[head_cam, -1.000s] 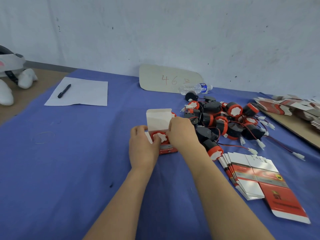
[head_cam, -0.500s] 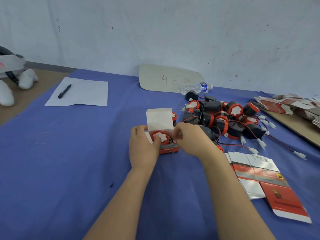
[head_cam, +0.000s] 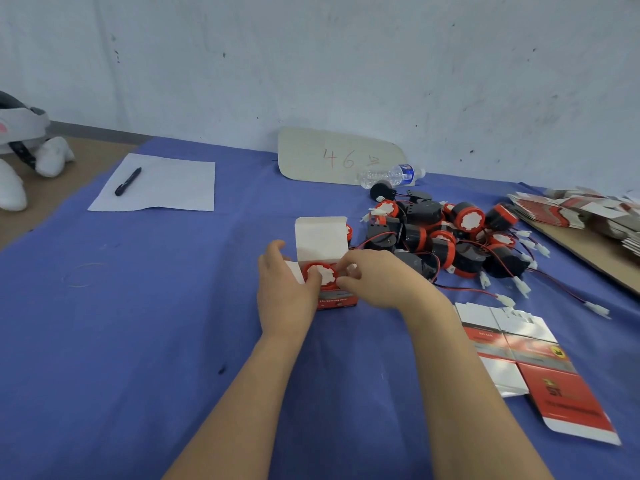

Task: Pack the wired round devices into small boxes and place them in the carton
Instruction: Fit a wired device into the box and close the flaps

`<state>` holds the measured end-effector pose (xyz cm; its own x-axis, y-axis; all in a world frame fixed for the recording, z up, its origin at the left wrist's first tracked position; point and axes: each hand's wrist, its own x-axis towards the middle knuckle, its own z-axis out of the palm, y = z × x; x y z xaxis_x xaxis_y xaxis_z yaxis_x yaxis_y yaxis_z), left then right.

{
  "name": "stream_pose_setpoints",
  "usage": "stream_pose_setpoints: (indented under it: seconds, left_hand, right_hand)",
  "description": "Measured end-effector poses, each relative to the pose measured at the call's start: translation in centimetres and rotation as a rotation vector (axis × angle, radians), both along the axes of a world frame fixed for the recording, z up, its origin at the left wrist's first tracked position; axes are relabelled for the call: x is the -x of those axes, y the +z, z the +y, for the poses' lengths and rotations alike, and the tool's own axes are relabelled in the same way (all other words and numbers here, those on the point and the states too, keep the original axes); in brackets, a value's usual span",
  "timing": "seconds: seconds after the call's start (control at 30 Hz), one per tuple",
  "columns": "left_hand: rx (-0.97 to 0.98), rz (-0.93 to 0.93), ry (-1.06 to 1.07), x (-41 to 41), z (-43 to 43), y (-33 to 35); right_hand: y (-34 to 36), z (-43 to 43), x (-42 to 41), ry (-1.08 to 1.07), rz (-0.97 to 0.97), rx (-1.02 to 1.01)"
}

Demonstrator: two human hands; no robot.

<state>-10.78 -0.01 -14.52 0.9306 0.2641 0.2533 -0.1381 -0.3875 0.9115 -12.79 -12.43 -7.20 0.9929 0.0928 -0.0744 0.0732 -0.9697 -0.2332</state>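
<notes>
**Seating a round device in its small box, lid flap open**

Nearer than the small box point(head_cam: 337, 301) and to its right, flat box blanks point(head_cam: 519, 355) lie fanned on the table point(head_cam: 138, 341). At the box, the left hand point(head_cam: 284, 296) grips the left wall with its thumb on the round device point(head_cam: 323, 273). The right hand point(head_cam: 384, 282) pinches the device's right rim between thumb and forefinger. The device sits in the box mouth, red face up, with the lid flap point(head_cam: 322, 237) upright behind it. It looks light and rigid, best held by the rim. Its thin wire is probably limp and prone to snagging. The box is thin card that likely crushes easily, so hold it by the side walls. Beyond the box, to its right, is the pile of devices point(head_cam: 450, 237) with tangled wires. No carton is in view.
</notes>
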Motion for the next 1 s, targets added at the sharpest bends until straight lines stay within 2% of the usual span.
stream_pose_setpoints:
  seconds: [0.1, 0.17, 0.23, 0.33, 0.4, 0.57, 0.67, 0.77, 0.8, 0.9, 1.0]
  left_hand:
    - [0.265, -0.079, -0.066, 0.5, -0.3, 1.0]
    - [0.373, -0.128, -0.133, 0.7, -0.6, 1.0]
    - [0.319, -0.160, -0.166, 0.7, -0.6, 0.8]
    - [0.037, -0.179, -0.113, 0.7, -0.5, 0.1]
    - [-0.081, -0.123, -0.068, 0.6, -0.5, -0.4]
    - [0.069, 0.023, -0.096, 0.0, -0.1, -0.2]
    - [0.165, 0.041, -0.173, -0.3, -0.1, -0.3]
    - [0.181, 0.021, -0.181, -0.4, 0.0, -0.4]
    - [0.169, 0.011, -0.182, -0.4, 0.0, -0.5]
    - [0.142, -0.030, -0.200, -0.4, 0.1, -0.5]
    - [0.102, -0.062, -0.214, -0.6, 0.3, -0.7]
  right_hand:
    - [-0.7, -0.4, 0.3, 0.030, -0.049, -0.057]
    - [-1.4, -0.5, 0.4, 0.032, -0.087, -0.085]
    - [-2.0, -0.3, 0.3, 0.033, -0.114, -0.083]
    - [-2.9, -0.3, 0.3, 0.046, -0.158, -0.094]
    - [-3.8, -0.5, 0.3, 0.011, -0.247, -0.152]
    - [-4.9, -1.1, 0.1, -0.277, -0.591, -0.465]
    - [-5.2, -0.9, -0.1, -0.358, -0.555, -0.690]
    - [-5.2, 0.1, 0.0, -0.284, -0.567, -0.976]
    - [-5.4, 0.5, 0.1, -0.248, -0.563, -0.968]
    - [-6.2, 1.3, 0.1, -0.189, -0.518, -0.734]
    - [-6.4, 1.0, 0.2, -0.228, -0.558, -0.806]
